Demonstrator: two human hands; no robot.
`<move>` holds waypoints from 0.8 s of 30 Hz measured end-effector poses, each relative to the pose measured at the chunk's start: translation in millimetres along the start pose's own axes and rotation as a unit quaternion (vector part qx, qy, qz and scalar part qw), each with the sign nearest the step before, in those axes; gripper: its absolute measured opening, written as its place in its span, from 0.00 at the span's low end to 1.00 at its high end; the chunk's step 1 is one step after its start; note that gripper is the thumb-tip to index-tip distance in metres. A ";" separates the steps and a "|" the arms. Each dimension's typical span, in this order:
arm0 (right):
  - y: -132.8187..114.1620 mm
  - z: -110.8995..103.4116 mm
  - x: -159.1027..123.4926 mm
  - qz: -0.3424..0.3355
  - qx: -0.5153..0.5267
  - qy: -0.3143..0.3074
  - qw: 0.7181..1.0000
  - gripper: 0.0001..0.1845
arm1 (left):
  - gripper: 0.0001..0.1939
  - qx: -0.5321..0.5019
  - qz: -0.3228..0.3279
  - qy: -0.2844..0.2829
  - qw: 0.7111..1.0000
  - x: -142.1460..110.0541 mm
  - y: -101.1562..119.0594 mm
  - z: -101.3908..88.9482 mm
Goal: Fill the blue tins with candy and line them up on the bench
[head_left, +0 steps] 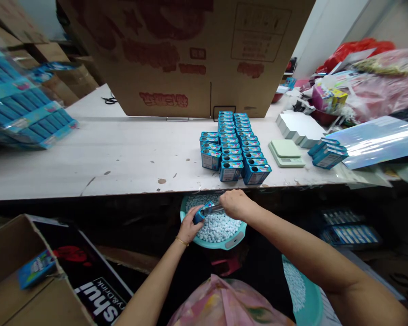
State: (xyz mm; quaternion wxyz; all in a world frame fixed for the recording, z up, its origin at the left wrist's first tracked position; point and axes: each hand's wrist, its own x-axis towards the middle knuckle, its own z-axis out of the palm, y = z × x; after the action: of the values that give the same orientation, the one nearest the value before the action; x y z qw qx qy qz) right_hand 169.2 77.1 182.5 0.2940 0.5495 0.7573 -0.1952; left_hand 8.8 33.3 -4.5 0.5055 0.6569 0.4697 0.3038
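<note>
My left hand (189, 225) is wrapped round a small blue tin (200, 214), tilted so its opening faces right. In my right hand (236, 203) is the handle of a scoop (213, 208), whose end reaches the tin's opening. Both hands are above a turquoise basin (237, 239) of small pale-blue pellets (221, 227), just below the table's front edge. On the table, rows of blue tins (231, 171) stand upright, several with dark round openings on top.
A pale green scale (285, 152) and a few blue tins (329, 154) sit at the right. A large cardboard box (190, 81) rises at the table's back. An open carton (7, 271) is at lower left; a second turquoise basin (311, 299) stands at lower right.
</note>
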 end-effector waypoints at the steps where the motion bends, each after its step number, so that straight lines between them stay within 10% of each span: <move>1: 4.3 1.3 -2.4 0.004 0.000 0.014 1.000 0.16 | 0.22 0.009 -0.003 0.000 1.000 -0.4 1.6 -1.6; 14: 66.6 76.4 -21.7 0.133 0.137 0.018 0.981 0.18 | 0.20 0.004 0.013 0.007 1.000 2.6 31.0 -54.9; 24: 60.8 113.8 -31.7 0.081 0.290 0.070 0.951 0.17 | 0.26 -0.085 -0.005 -0.016 0.996 131.7 51.7 -48.1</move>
State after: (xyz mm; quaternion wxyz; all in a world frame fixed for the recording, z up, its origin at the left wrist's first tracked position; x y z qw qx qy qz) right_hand 260.1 3.4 119.6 0.0836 0.6829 0.6396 -0.3427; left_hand 32.0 170.8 49.2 0.5683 0.6138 0.4373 0.3300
